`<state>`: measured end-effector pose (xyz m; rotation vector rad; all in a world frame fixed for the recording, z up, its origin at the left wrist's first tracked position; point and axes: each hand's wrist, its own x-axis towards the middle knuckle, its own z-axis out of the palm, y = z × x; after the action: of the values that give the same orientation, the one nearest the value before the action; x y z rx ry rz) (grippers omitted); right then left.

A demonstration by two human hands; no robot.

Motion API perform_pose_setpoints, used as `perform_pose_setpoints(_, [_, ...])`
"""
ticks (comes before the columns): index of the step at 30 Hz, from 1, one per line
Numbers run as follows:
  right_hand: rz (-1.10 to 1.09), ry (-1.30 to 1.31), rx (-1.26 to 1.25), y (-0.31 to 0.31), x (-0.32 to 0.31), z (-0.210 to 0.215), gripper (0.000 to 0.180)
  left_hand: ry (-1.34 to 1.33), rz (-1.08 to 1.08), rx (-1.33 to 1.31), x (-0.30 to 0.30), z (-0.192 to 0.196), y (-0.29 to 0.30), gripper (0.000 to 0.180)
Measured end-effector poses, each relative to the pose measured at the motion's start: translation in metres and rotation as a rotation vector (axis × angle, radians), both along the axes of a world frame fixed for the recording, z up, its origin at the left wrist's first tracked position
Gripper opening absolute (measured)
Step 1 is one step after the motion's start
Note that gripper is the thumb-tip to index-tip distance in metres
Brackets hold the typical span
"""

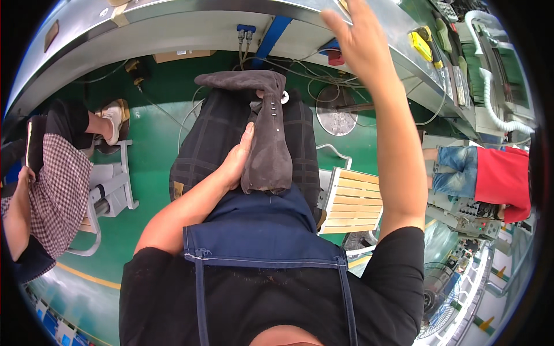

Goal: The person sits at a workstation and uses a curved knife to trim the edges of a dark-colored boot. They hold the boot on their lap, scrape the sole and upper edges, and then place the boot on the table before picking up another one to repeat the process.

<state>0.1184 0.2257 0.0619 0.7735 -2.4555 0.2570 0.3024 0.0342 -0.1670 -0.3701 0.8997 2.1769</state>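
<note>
A dark grey suede boot (267, 147) lies across my lap, its foot part pointing left and its shaft running toward me. Small metal dots show along the shaft, and a white disc (284, 97) sits at its right edge. My left hand (238, 161) holds the shaft from the left side, the thumb along it and the other fingers hidden. Raised over the metal bench (277, 8), my right hand (365, 49) has its thumb spread away from the fingers. Its fingertips are cut off by the upper edge, and nothing shows in it.
A yellow-and-black tool (424, 45) lies on the bench at right. Cables (323, 72) hang underneath, near a round metal base (337, 112). To my right stands a slatted wooden seat (353, 202). People sit on the left and stand on the right; a fan (441, 297) is behind.
</note>
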Motion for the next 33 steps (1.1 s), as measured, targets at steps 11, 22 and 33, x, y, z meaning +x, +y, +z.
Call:
perform_pose_setpoints(11, [-0.417, -0.297, 0.305, 0.049, -0.113, -0.047, 0.060, -0.019, -0.012, 0.006, -0.002, 0.000, -0.005, 0.084])
perform_pose_setpoints(22, [-0.133, -0.581, -0.014, 0.067, 0.018, -0.021, 0.063, -0.003, -0.025, -0.001, 0.001, -0.001, 0.000, 0.085])
perform_pose_setpoints(33, [0.198, -0.564, -0.123, 0.004, 0.135, 0.019, 0.071, -0.028, 0.008, -0.025, 0.007, 0.013, 0.003, 0.084])
